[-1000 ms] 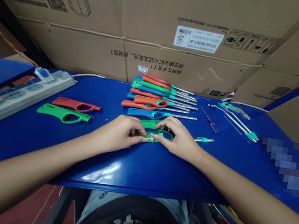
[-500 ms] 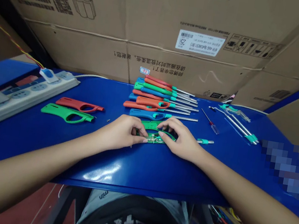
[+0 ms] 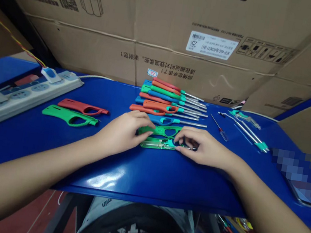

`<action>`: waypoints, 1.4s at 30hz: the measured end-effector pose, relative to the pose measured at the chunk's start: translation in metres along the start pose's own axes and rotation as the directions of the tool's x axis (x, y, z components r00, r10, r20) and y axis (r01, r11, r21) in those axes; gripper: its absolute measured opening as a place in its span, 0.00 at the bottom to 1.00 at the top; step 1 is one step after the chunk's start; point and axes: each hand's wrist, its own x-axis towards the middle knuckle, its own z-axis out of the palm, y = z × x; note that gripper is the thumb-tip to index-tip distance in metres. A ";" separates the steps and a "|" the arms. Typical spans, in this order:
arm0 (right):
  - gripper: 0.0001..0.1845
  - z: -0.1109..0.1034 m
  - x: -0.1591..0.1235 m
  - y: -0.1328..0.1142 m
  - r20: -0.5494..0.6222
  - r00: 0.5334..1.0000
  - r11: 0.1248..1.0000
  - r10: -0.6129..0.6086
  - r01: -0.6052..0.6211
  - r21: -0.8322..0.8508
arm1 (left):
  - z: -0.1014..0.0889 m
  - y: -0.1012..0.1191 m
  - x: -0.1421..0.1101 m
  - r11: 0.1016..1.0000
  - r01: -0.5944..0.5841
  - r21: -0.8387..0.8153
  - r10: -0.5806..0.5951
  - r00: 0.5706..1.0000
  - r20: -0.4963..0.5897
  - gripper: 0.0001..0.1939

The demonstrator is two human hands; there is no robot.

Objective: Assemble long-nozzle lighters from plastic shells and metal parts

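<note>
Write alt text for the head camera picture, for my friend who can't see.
A person's left hand and right hand touch an opened green lighter on a blue table. Behind it, colourful lighters lie before cardboard. A screwdriver lies right, a red handle and green handle left.

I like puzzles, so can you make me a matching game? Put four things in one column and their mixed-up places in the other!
1. Power strip
2. Screwdriver
3. Lighter pile
4. Left hand

A. By the left end of the clear green casing
B. Between the lighter pile and the loose metal rods
C. At the left side of the table, with a plug in it
D. Near the middle of the big cardboard

Right pairs: 1-C, 2-B, 3-D, 4-A
</note>
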 end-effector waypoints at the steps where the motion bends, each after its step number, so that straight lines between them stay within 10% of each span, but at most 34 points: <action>1: 0.05 0.000 0.000 0.001 0.019 1.000 1.000 0.000 0.000 -0.004 | 0.001 -0.003 0.000 0.999 -0.018 0.038 0.017 1.000 0.011 0.08; 16: 0.07 0.001 -0.001 0.001 0.006 0.998 0.997 -0.064 0.064 -0.053 | 0.002 -0.019 0.009 0.983 0.177 -0.047 -0.172 0.980 0.100 0.12; 22: 0.14 -0.001 0.001 0.000 -0.309 0.940 0.972 -0.145 0.078 -0.220 | 0.001 -0.007 0.004 0.996 -0.084 -0.036 0.084 0.996 0.005 0.12; 31: 0.18 -0.001 0.003 0.006 -0.123 0.988 0.993 -0.094 0.084 -0.082 | 0.005 -0.006 -0.003 0.943 -0.322 0.080 0.331 0.930 -0.159 0.14; 42: 0.19 0.000 0.002 0.009 -0.026 0.992 0.962 -0.121 0.111 -0.248 | 0.001 -0.001 0.002 0.979 -0.201 -0.020 0.201 0.977 0.071 0.17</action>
